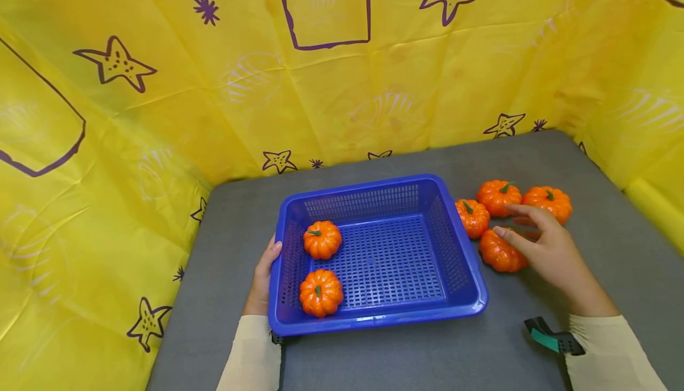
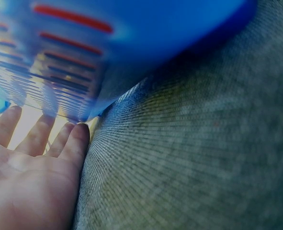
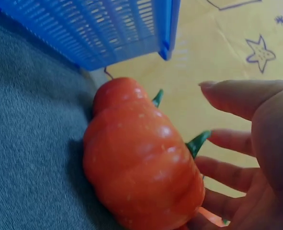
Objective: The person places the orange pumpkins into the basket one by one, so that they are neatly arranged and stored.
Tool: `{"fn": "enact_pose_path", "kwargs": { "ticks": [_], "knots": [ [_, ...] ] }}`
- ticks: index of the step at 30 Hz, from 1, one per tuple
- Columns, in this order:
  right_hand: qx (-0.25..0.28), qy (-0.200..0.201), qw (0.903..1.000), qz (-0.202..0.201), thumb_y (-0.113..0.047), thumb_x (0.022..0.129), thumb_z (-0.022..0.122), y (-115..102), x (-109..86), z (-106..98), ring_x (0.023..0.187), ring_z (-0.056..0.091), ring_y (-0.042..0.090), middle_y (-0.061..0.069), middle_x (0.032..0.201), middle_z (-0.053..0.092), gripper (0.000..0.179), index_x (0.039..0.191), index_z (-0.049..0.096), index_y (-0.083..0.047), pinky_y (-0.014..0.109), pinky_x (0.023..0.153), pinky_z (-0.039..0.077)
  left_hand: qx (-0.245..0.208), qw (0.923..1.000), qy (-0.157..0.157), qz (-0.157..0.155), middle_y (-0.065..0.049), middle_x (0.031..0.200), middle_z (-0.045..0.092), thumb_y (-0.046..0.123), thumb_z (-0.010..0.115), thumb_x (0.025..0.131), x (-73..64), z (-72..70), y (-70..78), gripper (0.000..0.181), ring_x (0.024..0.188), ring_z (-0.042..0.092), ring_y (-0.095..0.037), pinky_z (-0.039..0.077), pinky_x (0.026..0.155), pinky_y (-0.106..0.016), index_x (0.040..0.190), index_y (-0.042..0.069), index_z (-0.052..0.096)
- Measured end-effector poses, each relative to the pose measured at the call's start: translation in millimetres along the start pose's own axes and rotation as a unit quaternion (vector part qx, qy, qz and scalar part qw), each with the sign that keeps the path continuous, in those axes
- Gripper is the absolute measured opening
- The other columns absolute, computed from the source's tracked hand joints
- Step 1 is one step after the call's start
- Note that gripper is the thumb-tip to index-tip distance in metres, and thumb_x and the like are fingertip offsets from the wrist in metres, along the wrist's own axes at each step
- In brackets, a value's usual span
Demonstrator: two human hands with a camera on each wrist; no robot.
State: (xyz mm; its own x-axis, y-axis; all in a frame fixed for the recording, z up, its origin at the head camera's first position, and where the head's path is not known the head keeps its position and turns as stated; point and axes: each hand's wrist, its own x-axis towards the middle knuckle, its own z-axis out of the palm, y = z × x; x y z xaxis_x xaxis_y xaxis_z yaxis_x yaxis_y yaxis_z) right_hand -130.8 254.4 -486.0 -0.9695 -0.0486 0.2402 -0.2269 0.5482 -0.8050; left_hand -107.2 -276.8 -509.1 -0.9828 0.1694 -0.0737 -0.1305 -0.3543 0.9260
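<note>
A blue plastic basket (image 1: 374, 321) with slotted walls rests on the grey table. Two orange toy pumpkins lie along its left side: an upper pumpkin (image 1: 323, 240) and a lower pumpkin (image 1: 321, 293). My left hand (image 1: 263, 281) is against the basket's left wall; in the left wrist view its fingers (image 2: 33, 136) are extended toward the slotted side. Over a pumpkin (image 1: 501, 252) to the right of the basket, my right hand (image 1: 550, 254) is spread. In the right wrist view, this pumpkin (image 3: 143, 163) sits beside the loosely spread fingers, not gripped.
More orange pumpkins cluster behind it: one by the basket wall (image 1: 472, 219), one at the back (image 1: 498, 197) and one farther right (image 1: 549, 202). A yellow patterned cloth (image 1: 342, 106) encloses the back and sides of the grey table (image 1: 230, 231).
</note>
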Motion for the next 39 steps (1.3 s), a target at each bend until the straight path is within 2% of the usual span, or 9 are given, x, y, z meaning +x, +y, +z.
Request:
{"fn": "enact_pose_path", "kwargs": {
  "ticks": [4, 8, 13, 17, 21, 23, 30, 39],
  "knots": [
    [0.001, -0.03, 0.9995, 0.002, -0.016, 0.101, 0.081, 8.9, 0.3, -0.6, 0.108, 0.061, 0.003, 0.015, 0.137, 0.065, 0.049, 0.145, 0.064, -0.002, 0.009, 0.087, 0.044, 0.001, 1.0, 0.005, -0.006, -0.014, 0.167, 0.039, 0.039, 0.04, 0.111, -1.8, 0.0, 1.1, 0.065, 0.14, 0.053, -0.031, 0.047, 0.114, -0.047, 0.173, 0.028, 0.024],
    [-0.001, -0.053, 0.9986, 0.004, -0.017, 0.101, 0.081, 15.1, -1.0, 0.1, 0.109, 0.055, -0.007, 0.016, 0.138, 0.064, 0.049, 0.144, 0.064, 0.0, 0.009, 0.09, 0.039, 0.003, 0.9999, 0.006, -0.01, -0.014, 0.169, 0.037, 0.04, 0.041, 0.111, -3.0, 1.0, 2.4, 0.065, 0.143, 0.051, -0.032, 0.046, 0.115, -0.048, 0.174, 0.028, 0.024],
    [-0.029, -0.066, 0.9974, 0.001, -0.022, 0.1, 0.082, 20.0, -3.2, 0.6, 0.118, 0.05, 0.005, 0.023, 0.137, 0.064, 0.048, 0.139, 0.066, 0.0, 0.011, 0.093, 0.031, 0.004, 0.9999, 0.003, -0.009, -0.014, 0.17, 0.036, 0.039, 0.04, 0.111, -1.9, 1.6, 2.4, 0.066, 0.143, 0.05, -0.033, 0.046, 0.115, -0.048, 0.174, 0.029, 0.023],
    [-0.042, -0.076, 0.9963, -0.001, -0.023, 0.1, 0.082, 21.6, -4.8, -0.5, 0.118, 0.051, 0.011, 0.023, 0.135, 0.065, 0.047, 0.139, 0.066, -0.001, 0.013, 0.092, 0.031, 0.002, 0.9999, 0.007, -0.012, -0.015, 0.168, 0.038, 0.04, 0.042, 0.111, -0.8, 0.9, 1.2, 0.066, 0.14, 0.053, -0.033, 0.047, 0.113, -0.048, 0.174, 0.03, 0.024],
    [-0.037, -0.089, 0.9953, -0.001, -0.022, 0.1, 0.082, 20.3, -5.7, -2.3, 0.121, 0.052, 0.026, 0.025, 0.137, 0.062, 0.05, 0.142, 0.064, 0.0, 0.012, 0.092, 0.031, 0.005, 0.9999, 0.008, -0.011, -0.014, 0.168, 0.039, 0.04, 0.041, 0.111, -0.3, -0.1, 0.3, 0.066, 0.138, 0.054, -0.032, 0.048, 0.113, -0.048, 0.174, 0.03, 0.024],
    [-0.033, -0.096, 0.9948, 0.0, -0.022, 0.1, 0.082, 19.4, -5.9, -3.5, 0.122, 0.051, 0.029, 0.026, 0.139, 0.061, 0.053, 0.143, 0.063, 0.001, 0.011, 0.092, 0.03, 0.004, 0.9999, 0.004, -0.009, -0.014, 0.168, 0.038, 0.04, 0.041, 0.111, -0.2, -0.5, 0.3, 0.066, 0.14, 0.053, -0.032, 0.047, 0.114, -0.048, 0.174, 0.029, 0.023],
    [-0.02, -0.1, 0.9946, -0.019, -0.016, 0.097, 0.085, 19.8, -4.9, -5.0, 0.112, 0.05, 0.0, 0.024, 0.135, 0.062, 0.052, 0.14, 0.064, 0.002, 0.007, 0.091, 0.034, 0.005, 0.9999, 0.002, -0.01, -0.013, 0.171, 0.035, 0.04, 0.041, 0.111, -0.7, -0.5, 2.0, 0.067, 0.145, 0.048, -0.031, 0.044, 0.116, -0.046, 0.174, 0.028, 0.022],
    [-0.024, -0.096, 0.995, -0.015, -0.017, 0.097, 0.085, 22.4, -5.5, -5.6, 0.111, 0.05, -0.003, 0.024, 0.134, 0.063, 0.05, 0.139, 0.065, 0.002, 0.007, 0.091, 0.033, 0.004, 0.9999, 0.004, -0.012, -0.012, 0.171, 0.035, 0.04, 0.041, 0.111, -1.3, 0.7, 2.0, 0.067, 0.147, 0.046, -0.033, 0.044, 0.117, -0.047, 0.174, 0.028, 0.022]
  ]
}}
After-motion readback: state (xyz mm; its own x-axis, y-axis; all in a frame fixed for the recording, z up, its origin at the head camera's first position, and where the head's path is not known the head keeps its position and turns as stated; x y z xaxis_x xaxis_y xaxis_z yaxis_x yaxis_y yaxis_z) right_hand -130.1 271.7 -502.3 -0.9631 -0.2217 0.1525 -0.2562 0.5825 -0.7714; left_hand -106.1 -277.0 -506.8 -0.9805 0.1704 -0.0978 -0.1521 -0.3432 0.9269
